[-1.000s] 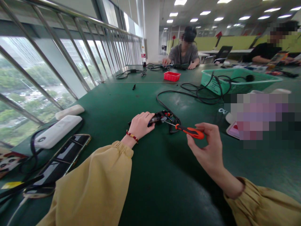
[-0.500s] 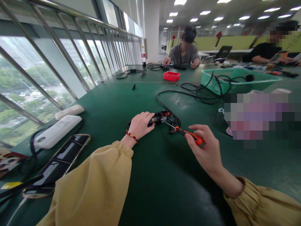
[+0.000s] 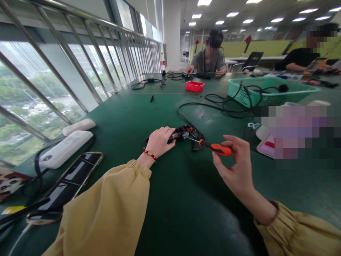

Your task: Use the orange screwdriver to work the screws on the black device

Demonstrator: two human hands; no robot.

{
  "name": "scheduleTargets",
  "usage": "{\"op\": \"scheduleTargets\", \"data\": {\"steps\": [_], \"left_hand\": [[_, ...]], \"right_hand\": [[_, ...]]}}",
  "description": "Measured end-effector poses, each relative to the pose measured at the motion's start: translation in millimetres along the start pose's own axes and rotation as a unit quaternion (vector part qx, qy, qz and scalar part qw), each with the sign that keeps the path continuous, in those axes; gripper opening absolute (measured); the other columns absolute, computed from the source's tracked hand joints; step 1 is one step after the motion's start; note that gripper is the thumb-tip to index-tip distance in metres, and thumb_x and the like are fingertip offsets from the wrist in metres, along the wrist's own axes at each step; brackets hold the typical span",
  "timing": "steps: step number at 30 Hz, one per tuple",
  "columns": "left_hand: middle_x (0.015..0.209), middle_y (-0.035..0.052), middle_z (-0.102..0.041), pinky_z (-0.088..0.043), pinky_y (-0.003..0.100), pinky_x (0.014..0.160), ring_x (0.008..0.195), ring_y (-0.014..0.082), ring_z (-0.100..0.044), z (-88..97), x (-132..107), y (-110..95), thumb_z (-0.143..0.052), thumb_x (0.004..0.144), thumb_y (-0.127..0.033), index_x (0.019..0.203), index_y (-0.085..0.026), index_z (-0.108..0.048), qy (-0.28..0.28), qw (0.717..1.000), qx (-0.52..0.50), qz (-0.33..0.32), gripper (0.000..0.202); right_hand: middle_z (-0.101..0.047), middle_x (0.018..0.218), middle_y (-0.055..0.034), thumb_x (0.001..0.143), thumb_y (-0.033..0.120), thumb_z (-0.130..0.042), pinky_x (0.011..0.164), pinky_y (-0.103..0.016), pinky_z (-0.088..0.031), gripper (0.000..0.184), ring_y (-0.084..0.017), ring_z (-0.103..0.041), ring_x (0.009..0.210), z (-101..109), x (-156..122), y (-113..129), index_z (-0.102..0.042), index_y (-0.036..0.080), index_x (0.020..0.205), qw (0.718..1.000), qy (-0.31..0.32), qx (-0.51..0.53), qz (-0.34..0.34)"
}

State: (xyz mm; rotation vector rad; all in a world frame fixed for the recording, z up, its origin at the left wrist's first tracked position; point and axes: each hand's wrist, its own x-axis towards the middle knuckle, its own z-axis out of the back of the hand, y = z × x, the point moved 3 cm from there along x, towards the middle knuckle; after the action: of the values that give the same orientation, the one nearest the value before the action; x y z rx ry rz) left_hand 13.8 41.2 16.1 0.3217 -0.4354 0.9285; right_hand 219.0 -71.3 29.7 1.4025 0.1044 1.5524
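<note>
My left hand (image 3: 159, 140) is closed over a small black device with exposed red and black wiring (image 3: 186, 133), pressing it to the green table (image 3: 170, 199). An orange-handled screwdriver (image 3: 215, 148) is pinched between the fingertips of my right hand (image 3: 236, 167); its metal tip points left and touches the device's wiring. A black cable (image 3: 213, 106) runs from the device toward the back right.
A white power bank (image 3: 65, 148), a white case (image 3: 79, 126) and a phone (image 3: 66, 181) lie at the left by the window railing. A green basket (image 3: 269, 91) with cables and a red tray (image 3: 194, 86) stand behind. Two other people sit at the far end.
My right hand rolled the screwdriver between its fingers, dipping the handle and then raising it again. The left hand and the device stayed put.
</note>
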Motion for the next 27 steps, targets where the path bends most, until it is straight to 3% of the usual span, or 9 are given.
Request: {"op": "scheduleTargets", "data": {"steps": [2,5,7,11,16,18,22,24,27], "left_hand": [[0.097,0.0052,-0.063,-0.044,0.031,0.072,0.086,0.0204,-0.057,0.4,0.1,-0.2,-0.053,0.076,-0.027,0.106,-0.016,-0.055,0.002,1.000,-0.001,0.001,0.033],[0.097,0.0056,-0.063,-0.044,0.031,0.072,0.086,0.0204,-0.057,0.4,0.0,0.0,-0.053,0.076,-0.027,0.106,-0.016,-0.055,0.003,1.000,-0.004,-0.001,0.033],[0.098,0.0058,-0.063,-0.044,0.032,0.072,0.086,0.0204,-0.057,0.1,-0.1,0.4,-0.052,0.076,-0.027,0.107,-0.016,-0.055,0.003,1.000,-0.005,-0.001,0.033],[0.098,0.0061,-0.063,-0.044,0.032,0.072,0.085,0.0203,-0.057,-0.5,-0.2,0.8,-0.052,0.077,-0.027,0.107,-0.016,-0.055,0.003,1.000,-0.006,-0.001,0.032],[0.098,0.0058,-0.062,-0.044,0.032,0.072,0.086,0.0202,-0.057,-0.6,-0.6,1.0,-0.052,0.077,-0.027,0.108,-0.016,-0.054,0.003,1.000,-0.004,-0.004,0.033],[0.099,0.0057,-0.062,-0.044,0.031,0.072,0.086,0.0204,-0.057,-0.8,-0.6,1.1,-0.052,0.077,-0.027,0.107,-0.016,-0.054,0.003,1.000,-0.003,-0.004,0.033],[0.098,0.0056,-0.062,-0.044,0.032,0.073,0.086,0.0203,-0.056,-1.3,-0.5,0.9,-0.052,0.077,-0.027,0.107,-0.016,-0.054,0.003,1.000,-0.002,-0.002,0.032],[0.098,0.0057,-0.062,-0.044,0.032,0.073,0.086,0.0202,-0.056,-1.3,-0.4,0.7,-0.052,0.077,-0.027,0.107,-0.016,-0.054,0.005,1.000,-0.001,-0.002,0.032],[0.099,0.0058,-0.062,-0.044,0.032,0.073,0.086,0.0202,-0.057,-0.9,-0.3,0.6,-0.052,0.077,-0.027,0.107,-0.016,-0.054,0.006,1.000,-0.002,-0.002,0.033]], "right_hand": [[-0.050,0.073,0.0027,0.074,0.019,-0.060,0.062,-0.027,-0.044,0.036,-0.011,-0.051,0.063,-1.2,-0.3,-0.3,-0.045,0.020,0.108,0.999,0.030,-0.002,-0.013],[-0.043,0.057,0.0081,0.080,0.023,-0.056,0.044,-0.022,-0.033,0.026,-0.007,-0.036,0.043,-4.5,-1.6,-2.4,-0.047,0.020,0.104,0.994,0.093,0.001,-0.063],[-0.045,0.062,0.0066,0.079,0.023,-0.056,0.046,-0.022,-0.036,0.031,-0.008,-0.040,0.047,-3.9,-1.2,-2.0,-0.045,0.021,0.108,0.995,0.075,0.009,-0.060],[-0.049,0.078,0.0016,0.073,0.019,-0.061,0.066,-0.029,-0.045,0.043,-0.013,-0.052,0.069,-0.5,0.5,1.2,-0.042,0.021,0.111,1.000,0.007,0.014,-0.005],[-0.044,0.055,0.0080,0.080,0.025,-0.055,0.042,-0.021,-0.032,0.021,-0.007,-0.036,0.042,-4.4,-2.0,-3.3,-0.050,0.020,0.100,0.993,0.097,0.000,-0.073],[-0.046,0.060,0.0065,0.079,0.024,-0.056,0.046,-0.021,-0.036,0.025,-0.008,-0.041,0.048,-3.3,-2.1,-3.3,-0.049,0.020,0.102,0.996,0.073,0.003,-0.059],[-0.051,0.081,0.0002,0.071,0.018,-0.063,0.068,-0.029,-0.045,0.039,-0.014,-0.054,0.074,-0.8,-2.0,-1.1,-0.046,0.020,0.106,1.000,0.007,0.011,-0.006],[-0.051,0.073,0.0023,0.074,0.020,-0.061,0.059,-0.025,-0.044,0.033,-0.011,-0.051,0.064,-3.0,-2.8,-2.0,-0.047,0.020,0.104,0.999,0.040,0.017,-0.030],[-0.045,0.058,0.0069,0.080,0.024,-0.056,0.042,-0.020,-0.032,0.021,-0.007,-0.038,0.045,-6.4,-3.8,-3.9,-0.049,0.020,0.100,0.992,0.090,0.025,-0.085]]}}
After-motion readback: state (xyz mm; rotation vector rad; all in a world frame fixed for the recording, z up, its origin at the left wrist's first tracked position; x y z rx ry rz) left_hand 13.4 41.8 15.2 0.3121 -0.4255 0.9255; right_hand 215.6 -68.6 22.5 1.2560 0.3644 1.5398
